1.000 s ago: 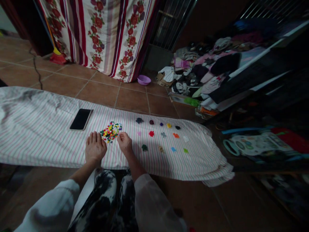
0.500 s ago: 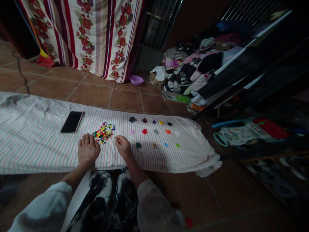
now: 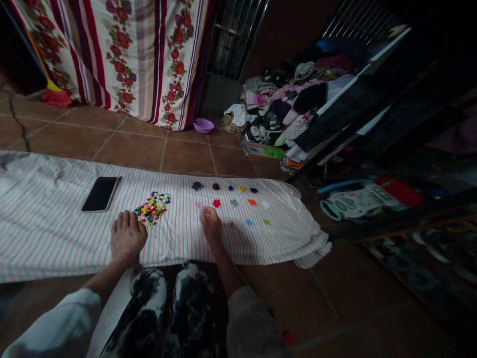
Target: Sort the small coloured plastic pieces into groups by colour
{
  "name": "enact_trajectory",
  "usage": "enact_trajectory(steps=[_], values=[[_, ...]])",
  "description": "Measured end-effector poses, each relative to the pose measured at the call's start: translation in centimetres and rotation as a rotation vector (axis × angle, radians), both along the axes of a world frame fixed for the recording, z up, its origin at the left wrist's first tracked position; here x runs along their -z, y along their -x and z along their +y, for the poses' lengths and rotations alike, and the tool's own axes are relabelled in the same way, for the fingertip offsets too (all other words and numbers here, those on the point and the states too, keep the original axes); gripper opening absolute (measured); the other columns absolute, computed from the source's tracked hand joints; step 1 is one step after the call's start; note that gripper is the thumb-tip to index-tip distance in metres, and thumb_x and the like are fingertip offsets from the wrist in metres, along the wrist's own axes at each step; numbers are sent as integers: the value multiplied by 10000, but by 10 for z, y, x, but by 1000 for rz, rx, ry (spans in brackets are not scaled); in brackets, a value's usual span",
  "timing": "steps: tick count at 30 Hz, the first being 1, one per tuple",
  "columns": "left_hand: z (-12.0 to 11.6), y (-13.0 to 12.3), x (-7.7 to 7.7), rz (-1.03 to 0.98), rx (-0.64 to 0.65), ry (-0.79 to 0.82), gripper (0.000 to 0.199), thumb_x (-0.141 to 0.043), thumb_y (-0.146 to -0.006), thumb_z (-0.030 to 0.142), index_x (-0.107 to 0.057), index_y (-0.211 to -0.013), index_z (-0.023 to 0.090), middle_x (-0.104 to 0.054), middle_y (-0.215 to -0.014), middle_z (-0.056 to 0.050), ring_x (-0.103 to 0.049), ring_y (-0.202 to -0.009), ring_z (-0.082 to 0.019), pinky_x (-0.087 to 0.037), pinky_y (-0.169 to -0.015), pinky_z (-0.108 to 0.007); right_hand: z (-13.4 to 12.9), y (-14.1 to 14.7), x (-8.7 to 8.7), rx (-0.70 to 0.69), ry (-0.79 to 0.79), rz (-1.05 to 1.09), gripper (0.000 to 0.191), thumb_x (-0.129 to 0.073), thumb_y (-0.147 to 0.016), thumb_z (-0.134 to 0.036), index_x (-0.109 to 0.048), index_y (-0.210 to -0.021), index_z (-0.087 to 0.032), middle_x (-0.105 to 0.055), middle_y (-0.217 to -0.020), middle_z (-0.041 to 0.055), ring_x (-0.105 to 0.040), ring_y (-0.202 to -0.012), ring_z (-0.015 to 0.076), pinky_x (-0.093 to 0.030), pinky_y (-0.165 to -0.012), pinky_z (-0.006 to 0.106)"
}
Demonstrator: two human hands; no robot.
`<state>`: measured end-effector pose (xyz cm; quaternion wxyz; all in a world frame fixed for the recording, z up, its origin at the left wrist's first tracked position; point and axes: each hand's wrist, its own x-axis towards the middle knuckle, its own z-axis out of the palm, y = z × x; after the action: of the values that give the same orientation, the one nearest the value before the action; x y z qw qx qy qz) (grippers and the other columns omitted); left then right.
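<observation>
My left hand [image 3: 128,234] lies flat on the striped cloth, fingers stretched out, just below a mixed heap of small coloured pieces [image 3: 153,207]. Pinched in the fingertips of my right hand [image 3: 210,223] is a tiny light-blue piece [image 3: 202,212]; its exact kind is too small to make out. This hand hovers among small piles sorted by colour. A pink pile [image 3: 198,205] and a red pile [image 3: 216,203] sit just beyond it. To its right are a beige pile [image 3: 231,223], a light-blue pile [image 3: 249,222] and a lime-green pile [image 3: 266,222]. The dark green pile is hidden behind my hand.
A phone [image 3: 100,194] rests left of the heap on the striped cloth [image 3: 55,223]. Farther piles include a yellow one [image 3: 241,189] and an orange one [image 3: 252,202]. Beyond, on the tiled floor, are a purple basin [image 3: 203,126] and heaped clothes [image 3: 283,99].
My right hand has moved right, from beside the mixed heap to the sorted piles, carrying the light-blue piece. My left hand stays flat by the heap. The whole view has shifted slightly.
</observation>
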<state>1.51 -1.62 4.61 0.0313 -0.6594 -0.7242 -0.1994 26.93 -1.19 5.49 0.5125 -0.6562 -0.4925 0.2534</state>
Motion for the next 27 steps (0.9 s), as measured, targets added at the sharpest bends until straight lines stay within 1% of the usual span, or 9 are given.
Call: enact_trajectory(steps=[5,7,11,17,21,25,27], values=[[0,0,0,16,-4,-7,576,-254,-890,312,-519,-1289,-8,-503,-1390,-269,-404,-1363,-367,-296,-1125,-513,-5,-22,3,88,-8,-13,276,-530,-762,-339,-640,-961,-184,-719,-867,64,-685,-761,188,-557,-662,292],[-1,0,1,15,4,-16,573,-257,-890,314,-522,-1285,-5,-513,-1378,-268,-406,-1362,-367,-297,-1126,-514,-7,-29,5,123,-22,-26,272,-534,-760,-347,-643,-949,-183,-721,-874,68,-680,-753,184,-554,-654,288],[-1,0,1,-7,9,-23,566,-270,-886,318,-520,-1294,15,-520,-1375,-255,-399,-1370,-358,-297,-1128,-517,-12,-44,7,166,-57,-61,278,-518,-770,-360,-645,-952,-191,-725,-926,77,-679,-800,187,-555,-687,297],[-1,0,-1,-15,11,1,578,-288,-880,308,-511,-1300,-21,-494,-1387,-287,-391,-1370,-370,-290,-1130,-528,-24,-75,11,237,-82,-83,315,-510,-781,-410,-638,-960,-185,-714,-933,93,-666,-803,187,-551,-698,306],[-1,-1,-1,-10,10,-13,572,-278,-884,312,-509,-1299,-8,-498,-1384,-283,-400,-1364,-364,-297,-1122,-527,-32,-104,15,349,-77,-109,366,-508,-769,-464,-637,-953,-175,-700,-895,97,-658,-776,195,-543,-684,317],[-2,-1,-2,1,2,-14,570,-260,-890,317,-509,-1296,5,-504,-1382,-270,-401,-1365,-357,-295,-1125,-516,-41,-130,17,451,-94,-181,363,-475,-770,-459,-639,-934,-180,-691,-967,117,-641,-836,201,-534,-721,321],[-2,-2,-2,2,0,-13,571,-256,-890,317,-508,-1297,5,-503,-1382,-268,-400,-1366,-357,-296,-1126,-514,-45,-141,18,488,-85,-221,365,-454,-771,-441,-648,-927,-174,-682,-973,123,-624,-845,202,-527,-737,323]])
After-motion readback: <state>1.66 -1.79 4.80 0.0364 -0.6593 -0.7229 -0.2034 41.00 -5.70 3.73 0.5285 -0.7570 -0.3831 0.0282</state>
